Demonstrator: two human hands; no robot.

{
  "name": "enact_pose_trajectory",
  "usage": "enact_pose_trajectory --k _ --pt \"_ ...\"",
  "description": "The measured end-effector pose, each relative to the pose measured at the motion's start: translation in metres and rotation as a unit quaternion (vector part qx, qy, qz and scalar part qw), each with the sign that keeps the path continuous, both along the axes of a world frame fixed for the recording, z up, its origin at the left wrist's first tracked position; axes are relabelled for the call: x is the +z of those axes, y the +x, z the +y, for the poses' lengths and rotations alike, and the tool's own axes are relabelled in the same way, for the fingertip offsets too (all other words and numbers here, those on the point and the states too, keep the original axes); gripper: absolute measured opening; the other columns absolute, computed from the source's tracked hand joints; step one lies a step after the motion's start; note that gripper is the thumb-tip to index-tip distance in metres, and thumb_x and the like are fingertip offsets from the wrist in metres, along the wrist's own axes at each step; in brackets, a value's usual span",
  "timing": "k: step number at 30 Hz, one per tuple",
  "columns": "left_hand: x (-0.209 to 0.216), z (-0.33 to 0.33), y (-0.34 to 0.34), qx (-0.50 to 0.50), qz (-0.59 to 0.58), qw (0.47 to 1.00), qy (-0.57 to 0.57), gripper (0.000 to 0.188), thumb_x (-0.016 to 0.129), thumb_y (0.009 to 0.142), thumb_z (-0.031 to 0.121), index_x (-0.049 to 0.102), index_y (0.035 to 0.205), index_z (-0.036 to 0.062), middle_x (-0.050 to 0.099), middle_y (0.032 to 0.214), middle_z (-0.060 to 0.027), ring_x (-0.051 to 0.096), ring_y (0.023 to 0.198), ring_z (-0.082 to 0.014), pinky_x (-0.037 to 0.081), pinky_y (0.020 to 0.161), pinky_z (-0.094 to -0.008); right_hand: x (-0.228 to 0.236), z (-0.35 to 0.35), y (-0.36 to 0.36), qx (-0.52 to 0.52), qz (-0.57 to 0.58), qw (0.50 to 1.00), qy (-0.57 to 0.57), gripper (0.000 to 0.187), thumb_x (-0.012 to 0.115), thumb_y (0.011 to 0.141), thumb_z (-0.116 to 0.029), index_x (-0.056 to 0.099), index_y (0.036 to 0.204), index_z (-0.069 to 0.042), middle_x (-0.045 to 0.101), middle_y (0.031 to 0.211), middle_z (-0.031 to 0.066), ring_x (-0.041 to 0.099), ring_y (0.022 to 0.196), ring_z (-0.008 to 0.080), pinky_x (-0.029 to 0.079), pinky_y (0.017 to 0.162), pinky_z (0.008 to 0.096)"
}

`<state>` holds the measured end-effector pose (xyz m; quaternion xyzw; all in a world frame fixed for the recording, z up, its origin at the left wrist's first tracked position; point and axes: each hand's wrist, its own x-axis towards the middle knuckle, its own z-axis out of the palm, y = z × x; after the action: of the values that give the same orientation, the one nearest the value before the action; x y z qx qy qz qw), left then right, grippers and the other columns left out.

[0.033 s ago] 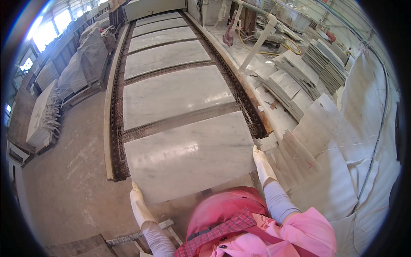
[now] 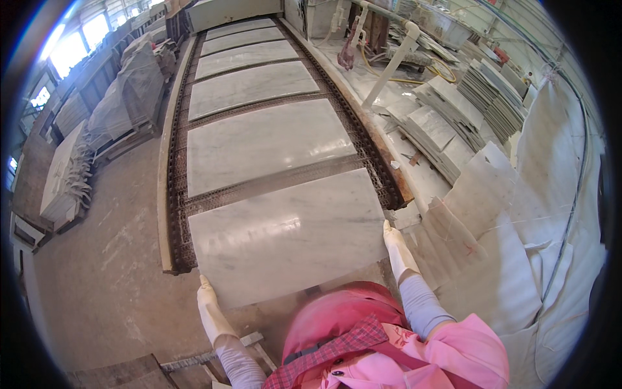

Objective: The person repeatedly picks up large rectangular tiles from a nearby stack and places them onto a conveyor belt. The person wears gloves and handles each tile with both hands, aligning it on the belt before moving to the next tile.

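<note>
A grey-white veined stone slab (image 2: pixel 288 236) lies at the near end of a conveyor (image 2: pixel 259 183), its front part jutting past the conveyor's end toward me. My left hand (image 2: pixel 207 293), in a cream glove, is closed at the slab's near left edge. At the near right edge my right hand (image 2: pixel 392 237), gloved the same way, grips the slab too. The thumbs show along the edges, while the fingers beneath are hidden. Just beyond, a second slab (image 2: pixel 269 146) rests flat on the conveyor, with several more in a row behind it.
A grey machine housing (image 2: pixel 233 14) spans the conveyor's far end. To the right are stacked stone slabs (image 2: pixel 431 126), a white pipe (image 2: pixel 392 65) and white sheeting (image 2: pixel 518 227). Wrapped stacks (image 2: pixel 126 97) line the left side. A wooden frame (image 2: pixel 210 355) stands low at my left.
</note>
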<state>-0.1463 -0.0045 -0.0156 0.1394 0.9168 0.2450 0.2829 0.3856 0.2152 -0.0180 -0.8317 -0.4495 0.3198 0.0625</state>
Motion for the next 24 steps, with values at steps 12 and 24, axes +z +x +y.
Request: enact_pose_trajectory --k 12,24 --pt "0.0 0.01 0.0 0.025 -0.02 0.999 -0.032 0.076 0.022 0.088 0.061 0.059 0.108 -0.0022 0.057 0.11 -0.0235 0.052 0.108 -0.0357 0.039 0.092 -0.0412 -0.002 0.012 0.001 -0.003 -0.002 1.0 -0.005 0.077 0.019 0.087 -0.062 0.058 0.111 0.0 0.053 0.116 0.024 0.047 0.115 0.0352 0.035 0.097 0.041" --pt "0.0 0.017 -0.009 0.009 -0.019 0.999 -0.05 0.078 0.021 0.087 0.063 0.058 0.11 -0.0021 0.057 0.111 -0.0227 0.052 0.11 -0.035 0.039 0.093 -0.0409 -0.008 0.017 0.003 0.001 -0.013 1.0 0.006 0.075 0.021 0.087 -0.061 0.059 0.109 0.0 0.057 0.111 0.0225 0.053 0.107 0.0338 0.042 0.089 0.0401"
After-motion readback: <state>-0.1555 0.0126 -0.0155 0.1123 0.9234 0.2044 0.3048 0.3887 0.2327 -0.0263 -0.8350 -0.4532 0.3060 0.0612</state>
